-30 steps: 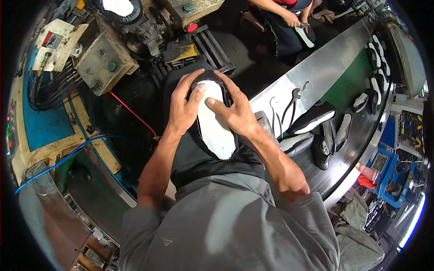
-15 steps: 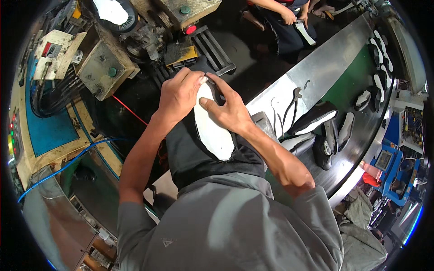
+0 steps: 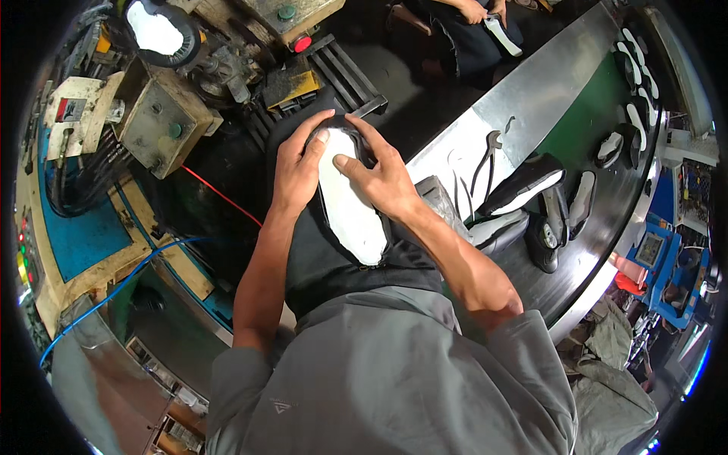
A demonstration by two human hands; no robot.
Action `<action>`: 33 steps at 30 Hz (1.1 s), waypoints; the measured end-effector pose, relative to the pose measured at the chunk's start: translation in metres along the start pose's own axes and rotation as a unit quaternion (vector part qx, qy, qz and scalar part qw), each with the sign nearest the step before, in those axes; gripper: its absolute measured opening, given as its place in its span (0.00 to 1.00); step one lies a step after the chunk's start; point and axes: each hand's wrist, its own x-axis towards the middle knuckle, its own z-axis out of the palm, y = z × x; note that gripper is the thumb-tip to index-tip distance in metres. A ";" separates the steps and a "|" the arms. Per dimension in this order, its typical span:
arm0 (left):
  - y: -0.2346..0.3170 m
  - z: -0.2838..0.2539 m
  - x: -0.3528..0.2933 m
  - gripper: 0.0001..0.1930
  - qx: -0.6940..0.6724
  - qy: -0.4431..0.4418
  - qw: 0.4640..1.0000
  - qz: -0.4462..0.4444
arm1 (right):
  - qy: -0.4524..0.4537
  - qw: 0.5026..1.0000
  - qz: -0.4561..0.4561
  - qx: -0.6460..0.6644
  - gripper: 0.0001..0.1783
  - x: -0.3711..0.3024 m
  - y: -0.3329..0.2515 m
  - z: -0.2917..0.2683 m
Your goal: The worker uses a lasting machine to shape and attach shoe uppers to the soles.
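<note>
1. At the left, a blue panel (image 3: 83,239) lies near a blue hose (image 3: 136,262).
2. Next comes a grimy metal box (image 3: 163,125) with a green button, a red cord (image 3: 220,196) running out below it.
3. The left hand (image 3: 298,171) grips one side of a shoe's far end, thumb on the white bottom, fingers curled along the dark edge.
4. That shoe (image 3: 353,208) lies bottom up on the person's lap, between both hands.
5. The right hand (image 3: 385,178) clasps the opposite side, thumb pressed on the white bottom.
6. Beyond, a co-worker's hand (image 3: 474,11) is at another white-bottomed shoe (image 3: 503,38).
7. Pliers (image 3: 494,140) rest on a metal sheet (image 3: 550,95).
8. Farther right, more shoes (image 3: 527,189) lie on a dark table (image 3: 600,224), near a blue bin (image 3: 664,274).
</note>
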 end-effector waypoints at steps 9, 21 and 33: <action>-0.024 0.001 0.012 0.15 0.169 0.039 0.963 0.208 | -0.008 1.000 -0.001 0.007 0.42 0.005 0.010 -0.001; -0.033 -0.009 0.058 0.15 0.164 -0.006 0.973 0.162 | -0.090 0.854 -0.140 -0.492 0.47 -0.111 0.014 -0.015; -0.062 -0.019 0.021 0.13 -0.248 0.005 0.967 -0.063 | -0.061 0.856 -0.210 -0.469 0.58 -0.129 0.037 -0.008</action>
